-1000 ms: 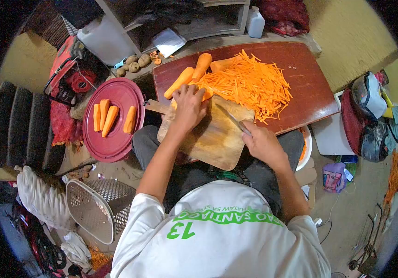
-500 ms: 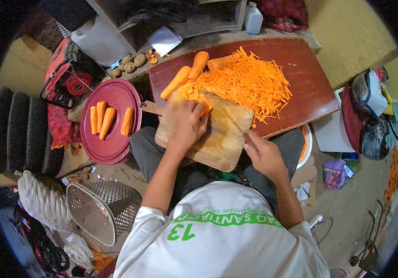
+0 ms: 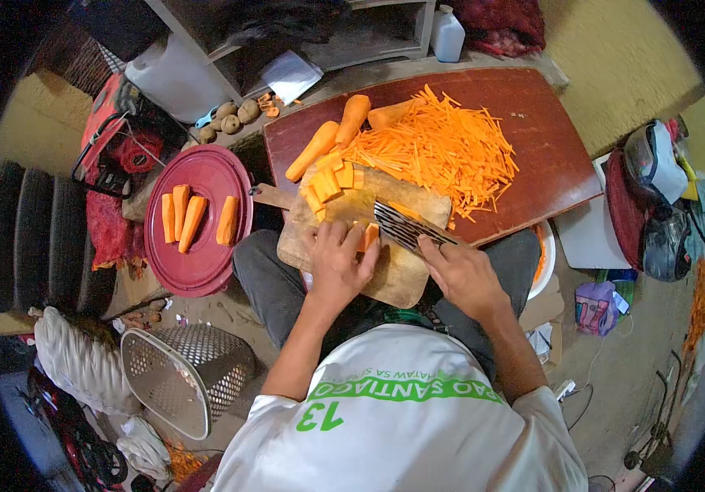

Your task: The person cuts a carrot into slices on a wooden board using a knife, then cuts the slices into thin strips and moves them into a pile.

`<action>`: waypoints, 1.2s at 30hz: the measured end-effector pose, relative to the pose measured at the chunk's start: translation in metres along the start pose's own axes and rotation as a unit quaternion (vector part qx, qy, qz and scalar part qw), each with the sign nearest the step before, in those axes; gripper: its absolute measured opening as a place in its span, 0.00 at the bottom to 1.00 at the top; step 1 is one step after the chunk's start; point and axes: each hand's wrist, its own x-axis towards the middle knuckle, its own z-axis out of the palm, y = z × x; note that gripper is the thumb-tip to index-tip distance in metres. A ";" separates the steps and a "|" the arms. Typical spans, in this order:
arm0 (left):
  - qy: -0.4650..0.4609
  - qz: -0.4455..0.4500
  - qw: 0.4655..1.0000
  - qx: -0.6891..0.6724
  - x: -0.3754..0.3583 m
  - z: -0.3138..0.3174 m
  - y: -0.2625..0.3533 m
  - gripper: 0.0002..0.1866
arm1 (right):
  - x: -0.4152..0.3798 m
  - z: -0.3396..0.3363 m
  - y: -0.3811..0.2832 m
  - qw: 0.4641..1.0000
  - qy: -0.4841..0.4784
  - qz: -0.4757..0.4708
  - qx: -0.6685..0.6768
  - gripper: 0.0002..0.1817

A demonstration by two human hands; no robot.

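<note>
A wooden cutting board (image 3: 397,279) lies over my lap and the edge of the red table. My left hand (image 3: 338,261) is closed on a carrot piece (image 3: 369,236) at the board's middle. In my right hand (image 3: 460,275) is a knife (image 3: 407,227), its broad patterned blade over the board just right of that piece. Several cut carrot chunks (image 3: 325,184) rest at the board's upper left. Beyond them are whole peeled carrots (image 3: 314,151) and a large heap of carrot strips (image 3: 451,152).
The red table (image 3: 533,107) spans the area ahead. On the left, a red round lid (image 3: 196,275) holds several peeled carrots. A white perforated basket (image 3: 221,361) lies tipped on the floor. A white basin (image 3: 544,262) shows beside my right knee.
My left hand has moved down toward me from the chunks, which are now uncovered. My right hand has shifted slightly, and the knife blade now shows its broad side.
</note>
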 end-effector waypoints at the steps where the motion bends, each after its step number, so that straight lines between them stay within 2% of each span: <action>1: 0.004 -0.001 1.000 -0.022 0.006 -0.003 0.000 0.20 | -0.002 0.003 0.002 0.999 0.026 -0.026 -0.016 0.28; 4: -0.010 0.044 0.997 -0.060 0.034 -0.009 0.005 0.18 | -0.007 0.001 0.002 0.997 -0.035 -0.052 -0.053 0.27; 7: -0.119 0.058 0.988 -0.073 0.056 -0.002 -0.003 0.18 | -0.011 0.000 -0.002 0.994 0.018 -0.099 -0.049 0.28; 8: -0.127 0.075 0.987 -0.071 0.060 0.001 -0.005 0.17 | -0.012 -0.003 -0.003 0.993 0.011 -0.105 -0.058 0.28; 11: -0.230 0.071 0.964 -0.112 0.073 0.005 -0.010 0.16 | -0.015 -0.014 -0.005 0.989 -0.001 -0.117 -0.086 0.29; 12: -0.200 0.075 0.963 -0.161 0.075 0.010 -0.012 0.12 | -0.016 -0.016 -0.004 0.988 0.002 -0.120 -0.094 0.29; 18: -0.281 -0.018 0.918 -0.278 0.100 0.013 -0.017 0.11 | -0.013 -0.037 0.001 0.976 0.015 -0.159 -0.150 0.29; 22: -0.282 -0.020 0.916 -0.286 0.108 0.021 -0.019 0.10 | -0.012 -0.045 0.005 0.976 0.016 -0.152 -0.157 0.29; 25: -0.323 -0.092 0.881 -0.333 0.112 0.024 -0.017 0.13 | -0.016 -0.046 0.008 0.977 0.021 -0.148 -0.151 0.29; 26: -0.320 -0.071 0.891 -0.316 0.112 0.030 -0.022 0.11 | -0.017 -0.045 0.008 0.976 0.012 -0.153 -0.152 0.29; 29: -0.345 -0.120 0.852 -0.376 0.109 0.045 -0.030 0.06 | -0.020 -0.044 0.009 0.974 -0.001 -0.162 -0.157 0.29; 33: -0.378 -0.129 0.817 -0.415 0.112 0.045 -0.025 0.05 | -0.021 -0.041 0.013 0.974 0.016 -0.160 -0.161 0.29; 36: -0.367 -0.137 0.807 -0.441 0.113 0.046 -0.027 0.05 | -0.019 -0.041 0.014 0.973 0.024 -0.162 -0.165 0.30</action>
